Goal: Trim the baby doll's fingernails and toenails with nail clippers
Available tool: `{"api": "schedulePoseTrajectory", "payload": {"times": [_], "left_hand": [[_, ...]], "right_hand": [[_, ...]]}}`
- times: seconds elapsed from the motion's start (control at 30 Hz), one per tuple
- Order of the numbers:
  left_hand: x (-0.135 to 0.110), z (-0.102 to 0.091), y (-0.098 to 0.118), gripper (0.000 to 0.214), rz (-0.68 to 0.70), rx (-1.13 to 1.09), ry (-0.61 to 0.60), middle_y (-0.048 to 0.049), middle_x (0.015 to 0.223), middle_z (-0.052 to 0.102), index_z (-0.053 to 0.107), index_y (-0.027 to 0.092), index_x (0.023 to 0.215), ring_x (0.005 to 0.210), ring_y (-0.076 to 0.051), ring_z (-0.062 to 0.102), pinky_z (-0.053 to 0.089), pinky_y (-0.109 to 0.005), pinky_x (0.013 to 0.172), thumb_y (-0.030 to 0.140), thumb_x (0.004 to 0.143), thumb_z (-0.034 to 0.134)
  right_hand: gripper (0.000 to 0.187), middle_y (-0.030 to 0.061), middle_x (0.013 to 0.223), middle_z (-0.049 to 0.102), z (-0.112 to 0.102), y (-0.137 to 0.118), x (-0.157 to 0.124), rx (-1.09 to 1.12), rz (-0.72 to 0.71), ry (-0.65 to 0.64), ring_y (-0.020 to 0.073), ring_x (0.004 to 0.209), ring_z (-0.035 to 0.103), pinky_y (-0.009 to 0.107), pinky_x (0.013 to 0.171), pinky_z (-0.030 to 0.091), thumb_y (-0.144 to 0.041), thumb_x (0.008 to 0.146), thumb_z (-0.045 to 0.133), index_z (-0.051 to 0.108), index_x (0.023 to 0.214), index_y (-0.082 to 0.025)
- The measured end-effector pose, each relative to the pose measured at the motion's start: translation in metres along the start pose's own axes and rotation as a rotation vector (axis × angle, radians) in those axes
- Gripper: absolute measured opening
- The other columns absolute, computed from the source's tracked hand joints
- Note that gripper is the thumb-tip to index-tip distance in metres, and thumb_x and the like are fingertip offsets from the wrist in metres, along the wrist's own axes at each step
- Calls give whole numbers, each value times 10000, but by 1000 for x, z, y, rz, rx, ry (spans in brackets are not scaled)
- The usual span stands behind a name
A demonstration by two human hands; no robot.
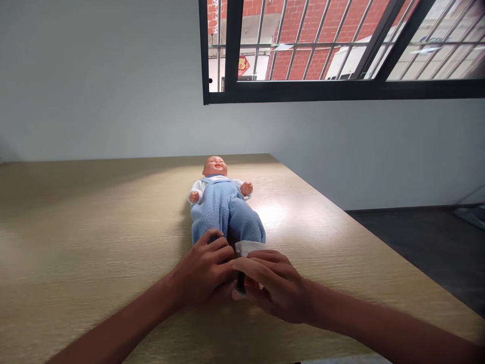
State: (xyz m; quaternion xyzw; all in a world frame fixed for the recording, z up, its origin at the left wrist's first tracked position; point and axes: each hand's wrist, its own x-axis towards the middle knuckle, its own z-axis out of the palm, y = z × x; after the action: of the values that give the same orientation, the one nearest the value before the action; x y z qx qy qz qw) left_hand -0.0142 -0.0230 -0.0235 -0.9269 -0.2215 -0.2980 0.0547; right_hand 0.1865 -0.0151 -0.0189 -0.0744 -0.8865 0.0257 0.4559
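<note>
A baby doll lies on its back on the wooden table, head away from me, in fleecy light-blue overalls and a white top. Below its trouser leg, at the foot on the right, shows a white cloth piece, perhaps a sock. My right hand is closed around that foot, with a narrow dark strip showing by its fingertips. Against the doll's other lower leg, my left hand has curled fingers, their tips meeting those of my right hand. What the left fingers pinch is hidden.
The light wooden table reaches back to a pale wall. Its right edge slants away beside a dark floor. A black-framed barred window is above. Something light-coloured lies at the near edge, bottom right.
</note>
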Motion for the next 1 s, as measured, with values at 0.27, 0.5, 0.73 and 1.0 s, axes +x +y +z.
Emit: {"api": "schedulePoseTrajectory", "payload": {"times": [0.27,0.5,0.73,1.0], "left_hand": [[-3,4,-3,236,-23,4,-26,-20,762,543,515,174,688,778,-171,492,354,-431,960,254,909,489],[-1,3,0,145,-42,-3,-16,-13,733,534,513,171,687,752,-162,486,365,-415,946,154,827,478],[-1,2,1,78,-96,-30,-52,-11,742,532,522,169,692,759,-160,471,369,-384,905,167,770,522],[-2,0,1,77,-108,-29,-173,-22,797,569,568,178,738,809,-178,509,374,-403,937,231,779,605]], "right_hand": [[179,30,750,656,-1,-2,7,88,93,-156,140,652,597,253,588,463,-256,1024,436,553,1099,-144],[297,9,673,611,-1,0,5,69,52,-113,144,603,571,260,575,456,-333,1042,376,509,1201,-121],[349,1,664,616,0,3,3,31,30,-95,151,594,588,271,594,468,-358,1038,386,454,1258,-96],[356,-11,648,625,0,8,-7,51,17,-20,155,612,647,257,602,509,-324,1022,389,433,1312,-123]]}}
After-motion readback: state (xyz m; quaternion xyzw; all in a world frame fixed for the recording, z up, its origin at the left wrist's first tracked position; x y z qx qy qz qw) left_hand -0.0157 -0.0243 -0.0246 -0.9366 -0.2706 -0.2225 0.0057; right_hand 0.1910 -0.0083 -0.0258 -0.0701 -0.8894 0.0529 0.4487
